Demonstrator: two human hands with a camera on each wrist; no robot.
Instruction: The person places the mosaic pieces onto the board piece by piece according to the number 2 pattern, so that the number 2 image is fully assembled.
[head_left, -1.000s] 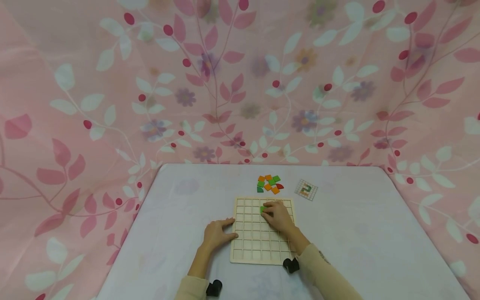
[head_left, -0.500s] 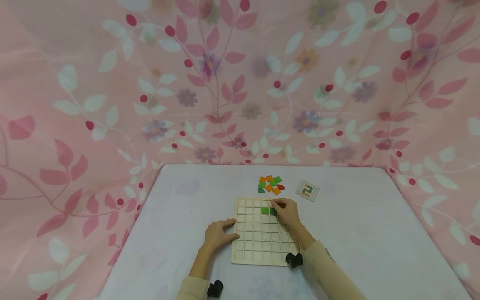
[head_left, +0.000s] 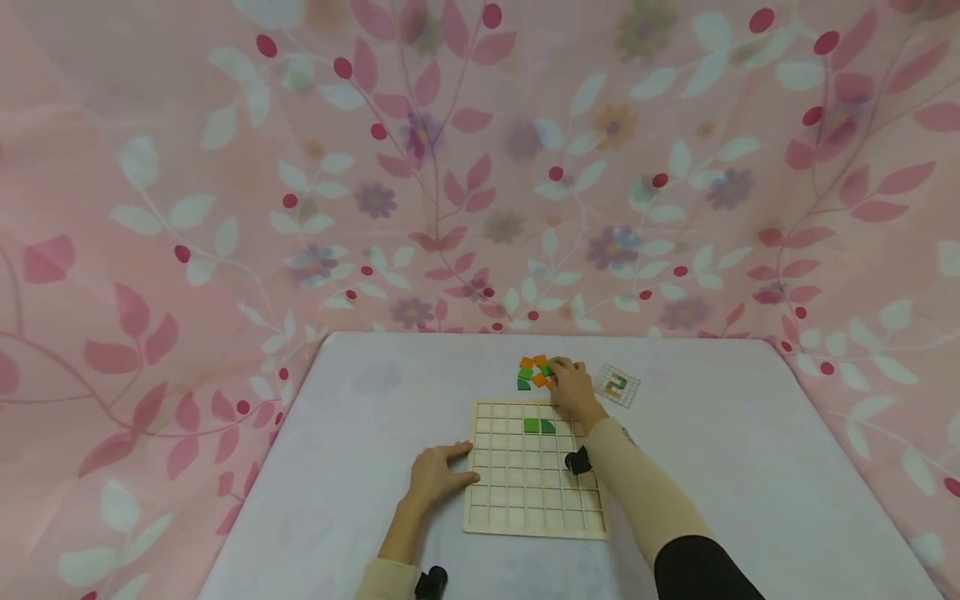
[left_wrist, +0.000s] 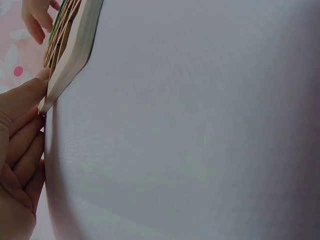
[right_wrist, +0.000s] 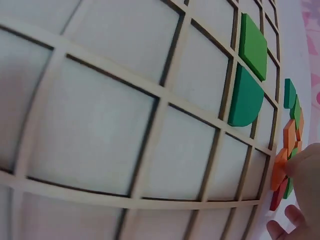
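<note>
A square wooden grid board point(head_left: 540, 500) lies on the table. A green square tile point(head_left: 531, 426) and a dark green rounded-corner tile point(head_left: 548, 426) sit side by side in adjoining cells. My left hand point(head_left: 432, 473) rests at the board's left edge, thumb and index finger spread apart; its thumb point(left_wrist: 27, 97) touches the rim. Beyond the far edge, my right hand point(head_left: 576, 390) reaches over loose tiles. One fingertip is right at an orange tile point(right_wrist: 280, 169), with a red tile point(right_wrist: 277, 199) beside it. The hand covers part of this cluster, and I cannot tell whether it pinches a tile.
A small gridded pattern card point(head_left: 617, 385) lies right of the loose tiles. Orange tiles point(head_left: 540, 360) and a dark green tile point(head_left: 523, 385) show at the cluster's left. White cloth covers the table point(head_left: 360, 417); a pink floral curtain point(head_left: 480, 208) hangs behind it.
My right hand has let go of the green square tile and the dark green tile, now in cells, and moved away to the loose tiles. My left hand has stayed at the board's edge.
</note>
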